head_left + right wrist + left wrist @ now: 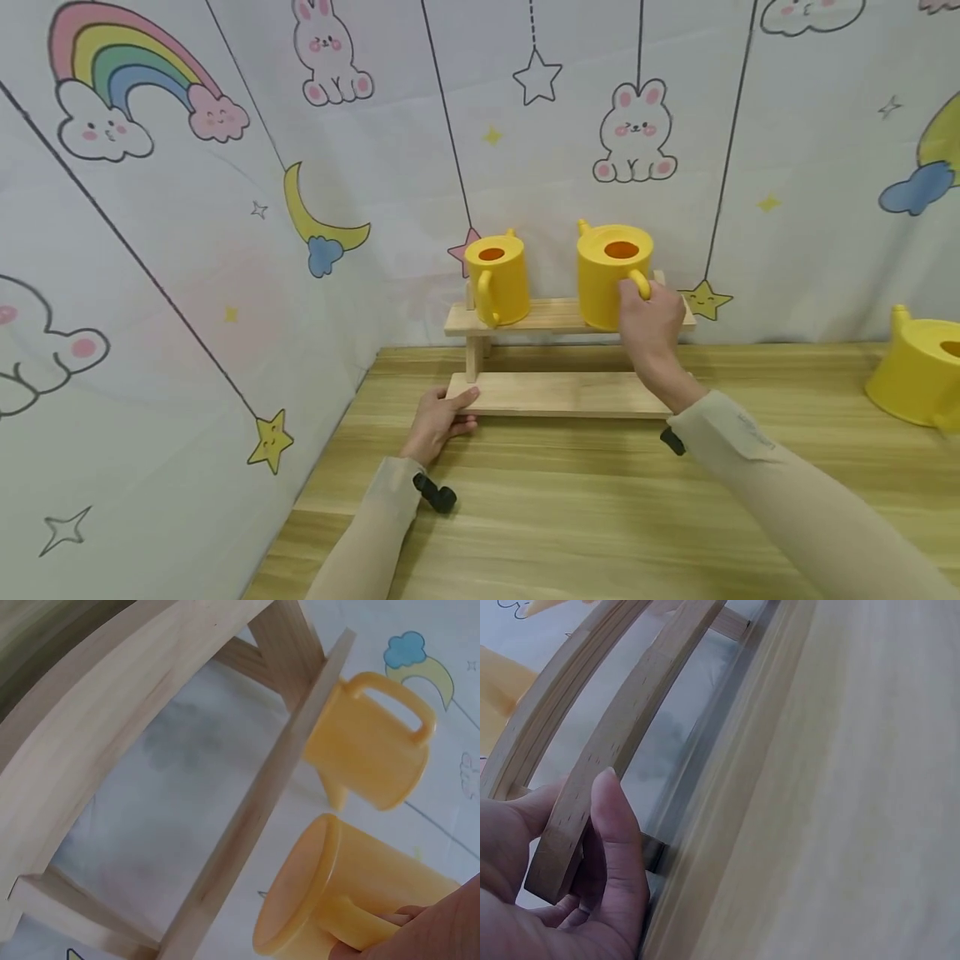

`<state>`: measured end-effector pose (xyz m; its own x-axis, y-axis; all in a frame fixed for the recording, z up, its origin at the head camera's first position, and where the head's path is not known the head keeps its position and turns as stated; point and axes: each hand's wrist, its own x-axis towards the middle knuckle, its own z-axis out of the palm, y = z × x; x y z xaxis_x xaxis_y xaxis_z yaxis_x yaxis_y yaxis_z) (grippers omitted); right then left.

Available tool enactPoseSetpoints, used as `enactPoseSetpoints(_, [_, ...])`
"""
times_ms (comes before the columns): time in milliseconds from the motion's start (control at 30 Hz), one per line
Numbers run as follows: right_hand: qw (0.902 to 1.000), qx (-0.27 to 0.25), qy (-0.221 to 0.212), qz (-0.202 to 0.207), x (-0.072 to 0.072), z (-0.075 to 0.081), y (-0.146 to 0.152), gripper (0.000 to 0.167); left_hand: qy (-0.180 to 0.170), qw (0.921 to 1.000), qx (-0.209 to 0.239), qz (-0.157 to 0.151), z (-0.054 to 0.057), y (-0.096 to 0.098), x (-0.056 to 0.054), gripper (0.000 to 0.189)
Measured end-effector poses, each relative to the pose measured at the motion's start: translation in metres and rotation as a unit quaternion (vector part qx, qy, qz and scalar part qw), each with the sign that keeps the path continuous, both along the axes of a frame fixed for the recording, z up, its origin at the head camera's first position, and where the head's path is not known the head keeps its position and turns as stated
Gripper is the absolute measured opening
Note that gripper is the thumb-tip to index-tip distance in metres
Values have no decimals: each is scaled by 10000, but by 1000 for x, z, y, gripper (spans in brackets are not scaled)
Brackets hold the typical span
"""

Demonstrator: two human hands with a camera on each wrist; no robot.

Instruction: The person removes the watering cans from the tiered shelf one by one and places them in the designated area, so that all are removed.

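My right hand (652,323) grips the handle of a yellow watering can (597,279) at the right part of a two-tier wooden stand's upper board (553,313). In the right wrist view, the underside of this can (292,889) shows beside the board's edge, and the can appears lifted off it. A second yellow watering can (510,282) stands on the upper board's left end, handle toward me. At the lower board's (558,394) left end, my left hand (433,423) pinches the wood, thumb on one face and fingers beneath, as the left wrist view shows.
Farther right on the wood-grain table (570,508) stands a third yellow watering can (917,375), partly cut off by the frame. A white cloth wall (420,175) printed with rabbits, stars and moons rises close behind the stand and along the left side.
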<state>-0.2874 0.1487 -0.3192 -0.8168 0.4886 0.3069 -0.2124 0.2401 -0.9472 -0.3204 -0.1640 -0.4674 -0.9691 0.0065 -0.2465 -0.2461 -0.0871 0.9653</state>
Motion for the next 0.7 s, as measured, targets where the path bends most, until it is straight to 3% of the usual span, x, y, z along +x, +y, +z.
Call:
enactPoseSetpoints(333, [9999, -131, -67, -31, 19, -4, 30, 42, -64, 10000, -53, 21, 1, 3, 0, 54])
enactPoseSetpoints(700, [9990, -128, -90, -408, 34, -13, 67, 43, -72, 10000, -52, 23, -1, 2, -2, 56])
